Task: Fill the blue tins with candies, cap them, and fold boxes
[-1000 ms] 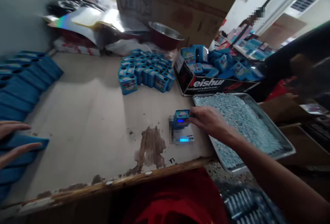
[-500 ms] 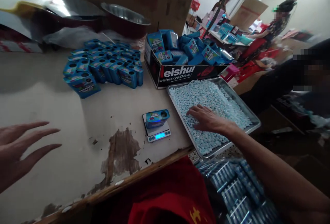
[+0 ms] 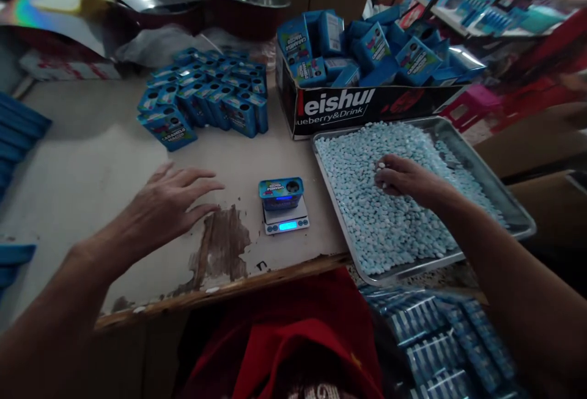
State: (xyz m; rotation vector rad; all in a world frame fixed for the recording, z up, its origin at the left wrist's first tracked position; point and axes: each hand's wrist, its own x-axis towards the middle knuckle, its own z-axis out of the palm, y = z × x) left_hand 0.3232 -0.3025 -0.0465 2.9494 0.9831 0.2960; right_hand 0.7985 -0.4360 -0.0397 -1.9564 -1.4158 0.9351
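Note:
Over the metal tray [image 3: 517, 227] of pale blue and white candies [image 3: 394, 221], my right hand [image 3: 406, 182] is closed, with a few candies pinched at its fingertips. My left hand [image 3: 177, 200] hovers above the table with fingers spread, holding nothing. Between the hands a small digital scale [image 3: 287, 223] with a lit blue display carries a blue candy box [image 3: 280, 193]. That box has a dark round hole in its top; its contents cannot be made out.
Several blue boxes [image 3: 206, 96] stand grouped at the back of the table [image 3: 92, 160]. A black carton [image 3: 330, 102] heaped with more boxes sits behind the tray. Metal bowls [image 3: 245, 4] are farther back. Wrapped blue packs [image 3: 431, 331] lie below the tray, and a pink stool [image 3: 472, 105] stands beyond.
My left hand has moved right, toward the scale. My right hand has gone from resting open on the candies to pinching some. The view has tilted down.

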